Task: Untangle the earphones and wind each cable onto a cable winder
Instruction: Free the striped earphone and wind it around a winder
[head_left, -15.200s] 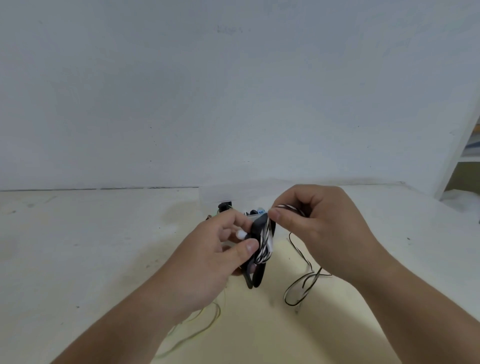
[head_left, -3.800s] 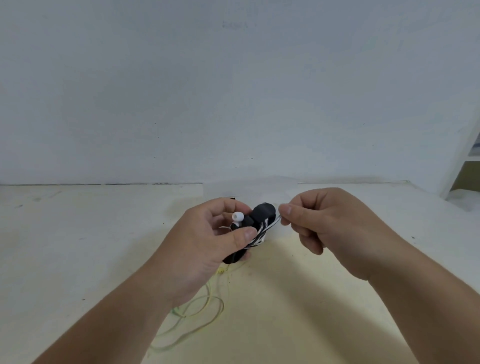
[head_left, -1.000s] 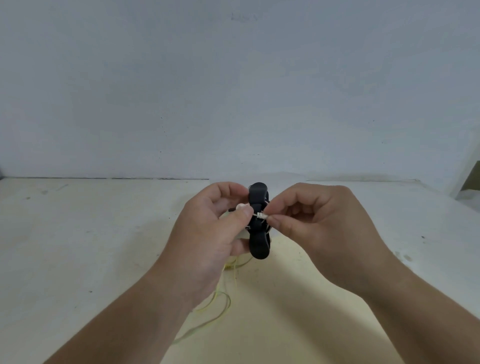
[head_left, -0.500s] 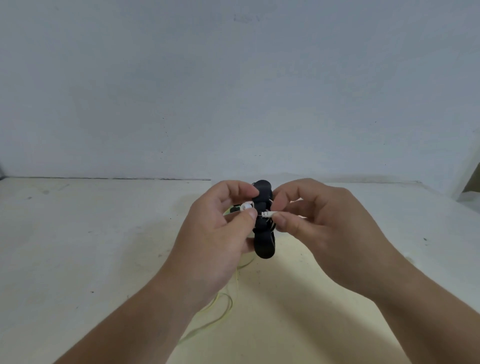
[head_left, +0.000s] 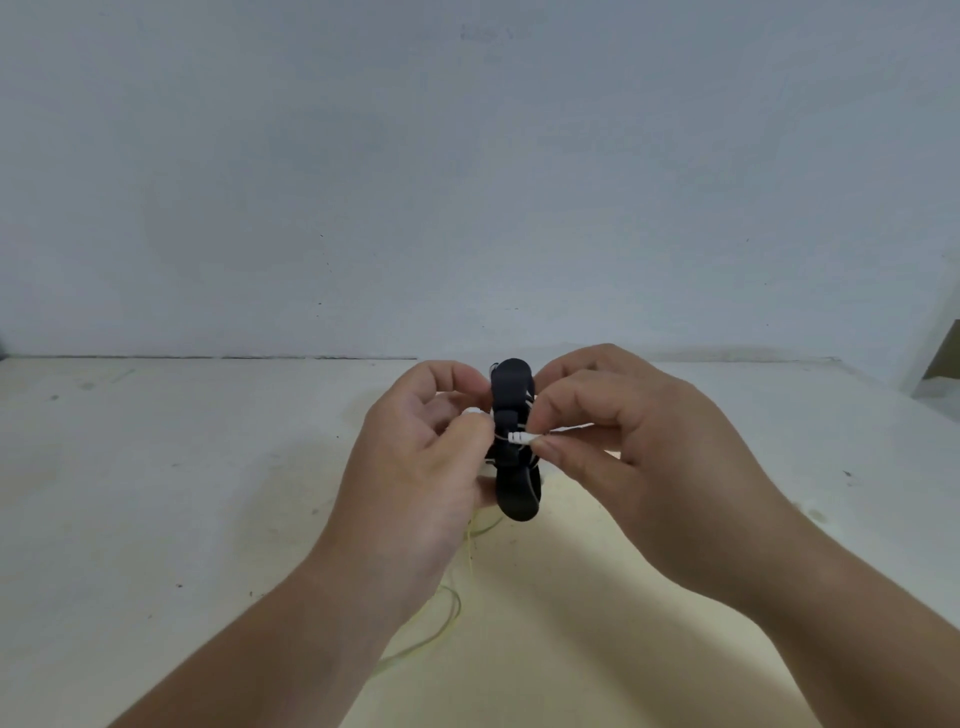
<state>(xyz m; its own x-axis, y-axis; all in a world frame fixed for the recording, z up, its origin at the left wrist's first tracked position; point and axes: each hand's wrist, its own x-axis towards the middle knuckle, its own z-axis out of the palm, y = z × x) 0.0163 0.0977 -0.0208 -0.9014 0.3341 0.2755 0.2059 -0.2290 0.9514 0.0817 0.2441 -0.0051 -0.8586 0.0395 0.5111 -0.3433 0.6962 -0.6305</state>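
Note:
A black cable winder (head_left: 511, 467) is held upright above the table between both hands, with black-and-white earphone cable wound round its middle. My left hand (head_left: 415, 467) grips the winder from the left, thumb pressed on its waist. My right hand (head_left: 623, 457) pinches the cable's white plug end (head_left: 521, 437) between thumb and forefinger, right against the winder. A yellow-green earphone cable (head_left: 447, 613) lies loose on the table under my left wrist, partly hidden by it.
The table (head_left: 156, 493) is pale and scuffed, and meets a plain white wall (head_left: 467, 182) at the back. A white post and a dark opening (head_left: 943, 358) show at the far right edge.
The loose tail of black-and-white cable has been wound fully onto the winder. In the last second my right hand has kept the white plug end pinched at the winder's waist, shifting only slightly.

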